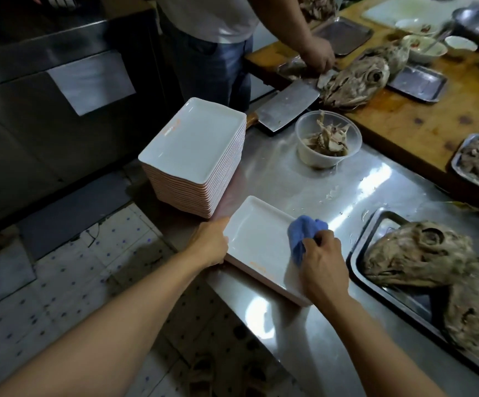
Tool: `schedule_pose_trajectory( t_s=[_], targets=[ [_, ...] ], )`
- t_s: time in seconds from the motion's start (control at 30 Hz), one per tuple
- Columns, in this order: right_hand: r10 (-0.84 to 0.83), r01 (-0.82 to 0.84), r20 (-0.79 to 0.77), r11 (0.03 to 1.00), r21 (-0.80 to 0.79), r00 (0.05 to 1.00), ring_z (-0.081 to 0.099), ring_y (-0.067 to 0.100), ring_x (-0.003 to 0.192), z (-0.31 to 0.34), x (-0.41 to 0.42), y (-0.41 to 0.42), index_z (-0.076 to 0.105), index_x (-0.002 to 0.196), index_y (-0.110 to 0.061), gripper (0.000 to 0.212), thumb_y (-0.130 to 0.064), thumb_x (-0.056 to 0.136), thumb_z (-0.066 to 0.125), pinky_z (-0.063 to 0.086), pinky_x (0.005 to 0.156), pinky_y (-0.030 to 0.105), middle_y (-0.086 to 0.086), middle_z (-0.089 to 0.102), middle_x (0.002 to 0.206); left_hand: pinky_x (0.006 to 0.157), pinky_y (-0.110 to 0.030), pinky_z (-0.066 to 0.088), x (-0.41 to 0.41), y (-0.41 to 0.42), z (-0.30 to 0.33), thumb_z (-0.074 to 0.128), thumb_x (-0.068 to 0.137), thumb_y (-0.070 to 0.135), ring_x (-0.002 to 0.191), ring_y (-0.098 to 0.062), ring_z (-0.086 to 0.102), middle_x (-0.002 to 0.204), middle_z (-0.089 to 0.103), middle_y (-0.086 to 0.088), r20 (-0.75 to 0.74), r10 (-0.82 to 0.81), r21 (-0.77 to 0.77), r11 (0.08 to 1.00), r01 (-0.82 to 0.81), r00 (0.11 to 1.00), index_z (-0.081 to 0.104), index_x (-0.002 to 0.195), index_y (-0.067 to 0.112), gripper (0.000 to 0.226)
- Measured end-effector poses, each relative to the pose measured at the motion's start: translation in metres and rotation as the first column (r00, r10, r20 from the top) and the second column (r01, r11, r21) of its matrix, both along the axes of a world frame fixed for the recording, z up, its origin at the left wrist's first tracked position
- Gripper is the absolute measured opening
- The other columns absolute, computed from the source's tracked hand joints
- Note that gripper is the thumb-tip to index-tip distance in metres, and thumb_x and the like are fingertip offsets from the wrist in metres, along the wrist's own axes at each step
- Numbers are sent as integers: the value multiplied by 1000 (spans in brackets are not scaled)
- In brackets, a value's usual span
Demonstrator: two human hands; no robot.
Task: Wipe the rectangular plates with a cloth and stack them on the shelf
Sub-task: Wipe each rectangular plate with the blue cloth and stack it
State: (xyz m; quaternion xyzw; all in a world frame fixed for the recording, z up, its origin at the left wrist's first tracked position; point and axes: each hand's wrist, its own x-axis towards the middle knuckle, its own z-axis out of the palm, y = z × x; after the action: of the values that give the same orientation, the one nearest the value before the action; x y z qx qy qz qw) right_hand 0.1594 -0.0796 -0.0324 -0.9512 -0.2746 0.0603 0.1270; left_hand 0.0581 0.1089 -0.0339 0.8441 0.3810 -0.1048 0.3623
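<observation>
A single white rectangular plate lies on the steel counter near its front edge. My left hand grips the plate's left rim. My right hand holds a bunched blue cloth and presses it on the plate's right side. Behind and to the left stands a tall stack of several white rectangular plates with pinkish edges. No shelf is in view.
A metal tray with a cooked animal head sits right of the plate. A plastic bowl of scraps and a cleaver lie behind. Another person works at a wooden board. Tiled floor lies to the left.
</observation>
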Motion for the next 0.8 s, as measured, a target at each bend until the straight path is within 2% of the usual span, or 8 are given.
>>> schedule_pose_trajectory(
  t_s=[0.1,0.23,0.4,0.5,0.63,0.7,0.73,0.8],
  targets=[
    [0,1,-6,1000,27,1000,41,27,109,-5,-5,23,55,119,-10,30,-9,91,44,33,80,29,14,41,123,47,-23,52,-1,1,-2,36,85,4,56,-21,67,103,62,-6,66,23,-57,998,-19,998,54,120,31,47],
    [83,-82,-6,993,84,997,37,29,111,-6,-9,61,59,115,-5,28,-8,90,48,32,77,28,17,41,124,46,-29,55,-2,3,-4,36,88,6,56,-22,68,103,59,-10,78,22,-78,997,-16,997,50,124,30,46],
    [202,-198,-20,971,135,979,43,40,103,-4,-15,100,64,103,5,24,-3,85,51,36,86,40,29,48,111,41,-26,52,-3,7,-14,38,90,7,55,-24,67,105,57,-11,141,22,-155,988,0,990,43,133,38,53],
    [242,-236,-5,951,201,970,49,46,100,-4,-18,98,68,97,6,21,-2,83,55,38,88,46,30,54,101,47,-26,55,-5,11,-20,39,92,10,55,-20,69,108,54,-5,177,37,-259,966,10,984,41,135,40,52],
    [290,-264,-153,949,170,945,40,31,110,-6,-30,84,66,113,-13,27,-13,91,52,26,92,29,14,46,119,69,-37,57,-7,19,-23,42,88,-2,91,-32,65,108,58,-9,213,50,-376,926,35,976,49,132,24,52],
    [296,-263,-195,949,175,935,39,26,110,-4,-41,83,66,113,-18,26,-17,91,52,26,90,27,10,46,119,66,-20,49,-10,24,-21,42,80,-11,95,-23,61,104,61,-3,239,23,-379,923,72,971,52,131,19,60],
    [290,-258,-201,951,172,936,39,25,109,-2,-46,82,66,112,-19,25,-20,91,53,27,90,27,8,45,119,60,-10,43,-11,25,-18,41,78,-14,87,-14,58,102,60,-1,250,24,-394,916,80,968,53,131,18,63],
    [276,-246,-194,955,166,941,41,23,106,1,-53,80,65,109,-20,21,-25,91,55,34,89,28,5,45,117,52,-4,40,-13,25,-14,42,78,-16,75,-2,54,102,62,-1,268,76,-460,886,59,960,54,126,19,61]
  ],
)
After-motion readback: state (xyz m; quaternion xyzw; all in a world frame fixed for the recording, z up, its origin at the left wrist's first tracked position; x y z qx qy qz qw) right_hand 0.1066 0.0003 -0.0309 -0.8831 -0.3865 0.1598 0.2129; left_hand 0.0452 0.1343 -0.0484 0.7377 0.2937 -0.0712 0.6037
